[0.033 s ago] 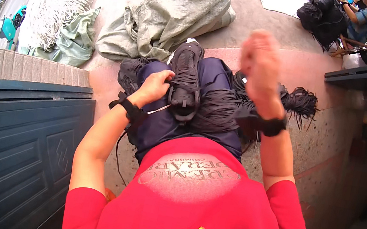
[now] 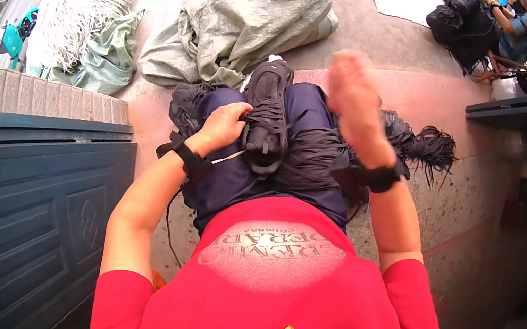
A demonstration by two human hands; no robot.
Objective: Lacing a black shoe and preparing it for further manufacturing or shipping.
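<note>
A black lace-up sneaker lies across my lap, toe end toward me. My left hand grips its left edge near the laces, thumb and fingers closed. Raised to the right of the sneaker, my right hand is smeared by motion; whether anything is in its fingers cannot be made out. A thick bundle of black laces drapes over my right thigh. Each wrist wears a black band, the left one with a pale strip beside it running toward the sneaker.
A grey-green woven sack lies on the ground ahead. Farther left is a heap of white laces. More black laces hang at the right. Blue panels flank me on the left. Another person sits far right beside dark bundles.
My right hand has swung to the left, closer to the sneaker. My left hand and the sneaker stay where they were.
</note>
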